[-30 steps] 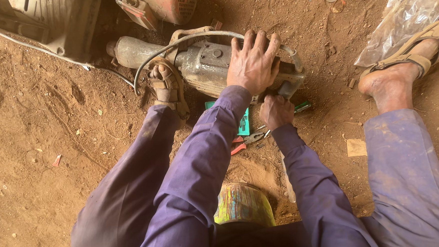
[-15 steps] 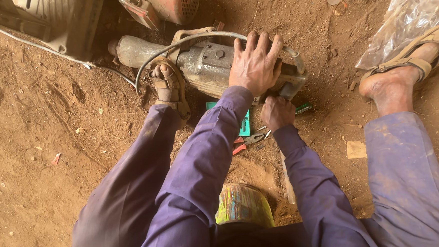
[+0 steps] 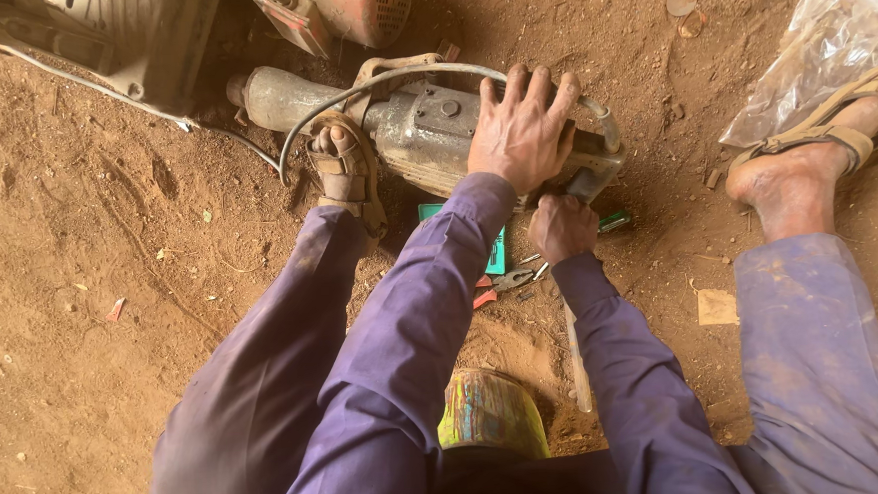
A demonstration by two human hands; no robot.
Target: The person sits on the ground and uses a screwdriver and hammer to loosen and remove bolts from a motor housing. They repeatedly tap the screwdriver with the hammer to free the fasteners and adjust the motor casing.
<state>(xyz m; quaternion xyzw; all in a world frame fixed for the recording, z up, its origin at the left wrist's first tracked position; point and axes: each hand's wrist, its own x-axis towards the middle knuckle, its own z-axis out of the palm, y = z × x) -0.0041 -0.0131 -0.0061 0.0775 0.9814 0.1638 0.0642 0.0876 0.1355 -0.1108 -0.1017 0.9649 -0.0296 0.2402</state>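
head view: grey metal motor housing (image 3: 423,128) lies on its side on the red dirt, taking it as the landmark

containers: clear plastic bag (image 3: 814,52) well off to the housing's right, crumpled, contents can't be made out. round yellow-green tin (image 3: 490,415) well below the housing, between the purple sleeves, top hidden so can't tell what's in it

left hand (image 3: 521,132) lies flat on top of the housing's right end, fingers spread and pressing down, palm on the metal, not wrapped round anything. right hand (image 3: 561,227) is just below that same right end, clenched into a fist on something small at the housing's lower edge; what it grips is hidden by the fingers, can't tell. a green-handled tool (image 3: 613,222) pokes out just right of the fist, unclear if it's in the fist

grey cable (image 3: 390,77) loops over the housing's top from left to right end. sandalled left foot (image 3: 340,172) is braced against the housing's front, left of centre. sandalled right foot (image 3: 815,162) well to the right, near the bag. green flat card (image 3: 497,254) and pliers (image 3: 511,279) lie on the dirt just below the housing. red machine part (image 3: 347,11) just above it
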